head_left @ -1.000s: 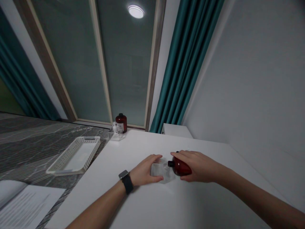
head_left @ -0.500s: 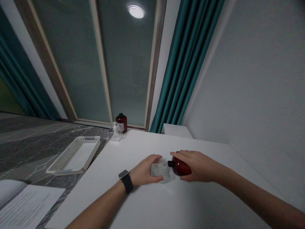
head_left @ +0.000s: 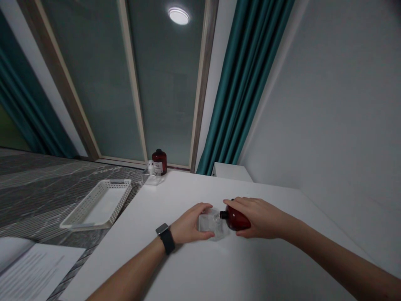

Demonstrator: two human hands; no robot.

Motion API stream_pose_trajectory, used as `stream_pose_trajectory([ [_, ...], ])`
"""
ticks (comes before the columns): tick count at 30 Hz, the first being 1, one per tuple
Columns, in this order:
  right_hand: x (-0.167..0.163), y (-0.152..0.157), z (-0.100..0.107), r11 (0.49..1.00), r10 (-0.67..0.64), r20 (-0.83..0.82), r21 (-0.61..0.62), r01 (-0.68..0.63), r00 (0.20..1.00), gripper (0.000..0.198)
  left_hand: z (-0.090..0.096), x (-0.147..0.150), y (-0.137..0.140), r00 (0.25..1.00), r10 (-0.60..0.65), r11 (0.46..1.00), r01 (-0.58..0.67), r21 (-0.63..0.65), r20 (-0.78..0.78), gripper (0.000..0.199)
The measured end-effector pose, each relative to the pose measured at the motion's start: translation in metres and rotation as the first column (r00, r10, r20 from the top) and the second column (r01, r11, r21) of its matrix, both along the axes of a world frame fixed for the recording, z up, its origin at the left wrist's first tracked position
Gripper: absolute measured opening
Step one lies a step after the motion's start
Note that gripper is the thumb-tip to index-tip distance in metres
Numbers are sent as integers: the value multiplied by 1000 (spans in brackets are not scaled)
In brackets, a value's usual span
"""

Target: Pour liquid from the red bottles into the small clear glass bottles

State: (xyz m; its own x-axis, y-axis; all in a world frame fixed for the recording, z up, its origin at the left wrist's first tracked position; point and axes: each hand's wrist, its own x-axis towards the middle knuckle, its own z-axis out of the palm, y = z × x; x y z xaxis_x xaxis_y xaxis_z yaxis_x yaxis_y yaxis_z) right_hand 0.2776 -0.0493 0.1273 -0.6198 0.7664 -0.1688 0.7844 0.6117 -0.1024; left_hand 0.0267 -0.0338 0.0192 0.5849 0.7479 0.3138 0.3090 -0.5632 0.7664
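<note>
A dark red-brown bottle (head_left: 237, 219) with a black neck lies tilted on its side in my right hand (head_left: 261, 215), whose fingers wrap over its body. The bottle's neck points left, over the right part of a clear square container (head_left: 209, 225). My left hand (head_left: 189, 225) steadies that container on the white table, thumb at the near side and fingers at the far side. A clear glint shows by the bottle's mouth; whether liquid runs from it I cannot tell. A black watch (head_left: 166, 238) is on my left wrist.
Another brown bottle (head_left: 159, 161) with a white label stands at the far left table corner (head_left: 175, 177), beside a clear tray (head_left: 152, 179) with a small white object. Left of the table are a white perforated basket (head_left: 70, 228) and an open book (head_left: 46, 267). A wall rises at right.
</note>
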Motion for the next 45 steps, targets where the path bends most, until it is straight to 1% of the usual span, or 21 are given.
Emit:
stream_pose_trajectory([
  [16, 2, 0, -1, 1000, -5, -20, -8, 4, 1000, 81, -1, 0, 1, 1000, -1, 1000, 1, 7, -2, 66],
  [24, 2, 0, -2, 1000, -9, -24, -5, 8, 1000, 80, 3, 1, -1, 1000, 9, 1000, -9, -5, -7, 65],
  [41, -1, -1, 3, 1000, -14, 3, -13, 14, 1000, 80, 4, 0, -1, 1000, -3, 1000, 3, -3, -11, 65],
  [45, -2, -1, 3, 1000, -17, 10, -8, 17, 1000, 81, 3, 1, -1, 1000, 12, 1000, -12, -11, -17, 65],
])
